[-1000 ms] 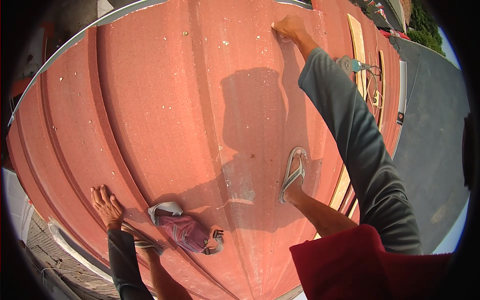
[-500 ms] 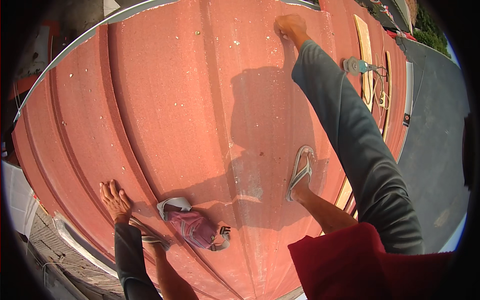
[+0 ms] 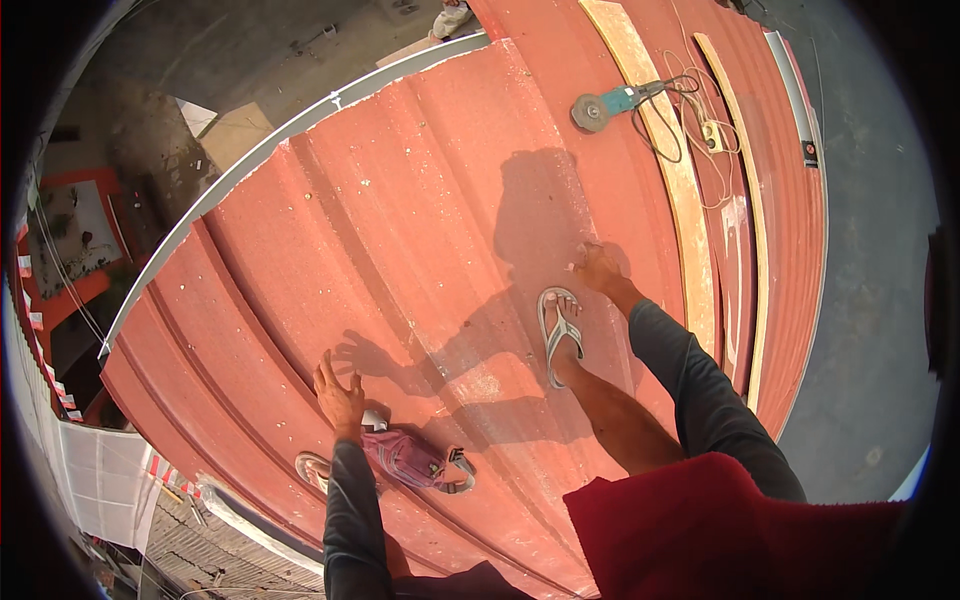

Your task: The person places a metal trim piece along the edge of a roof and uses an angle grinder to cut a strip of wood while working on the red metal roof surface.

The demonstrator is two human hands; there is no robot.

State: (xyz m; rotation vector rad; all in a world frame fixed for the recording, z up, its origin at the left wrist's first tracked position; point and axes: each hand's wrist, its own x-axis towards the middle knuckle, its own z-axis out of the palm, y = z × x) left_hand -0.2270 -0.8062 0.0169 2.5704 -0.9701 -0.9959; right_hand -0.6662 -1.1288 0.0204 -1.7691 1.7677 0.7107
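Note:
My left hand (image 3: 342,398) is raised with fingers spread, just above a maroon waist bag (image 3: 405,455) lying on the red ribbed roof sheet (image 3: 430,230). My right hand (image 3: 600,268) hangs over the sheet near my sandalled right foot (image 3: 560,335), its fingers loosely bent and apart, holding nothing I can see. My left sandal (image 3: 310,470) is partly hidden behind my left arm and the bag. A teal angle grinder (image 3: 620,100) with coiled cables lies near the top, beside a long wooden plank (image 3: 660,150).
A second plank (image 3: 755,300) runs along the right side, with an extension socket (image 3: 713,137) among the cables. A pale metal edge strip (image 3: 230,168) borders the drop to the ground at upper left. A dark grey surface lies at right. A partly visible person (image 3: 448,20) is below at top.
My view has swung. My right arm has drawn back from the far part of the sheet to near my foot. My left hand has lifted and moved right, toward the bag.

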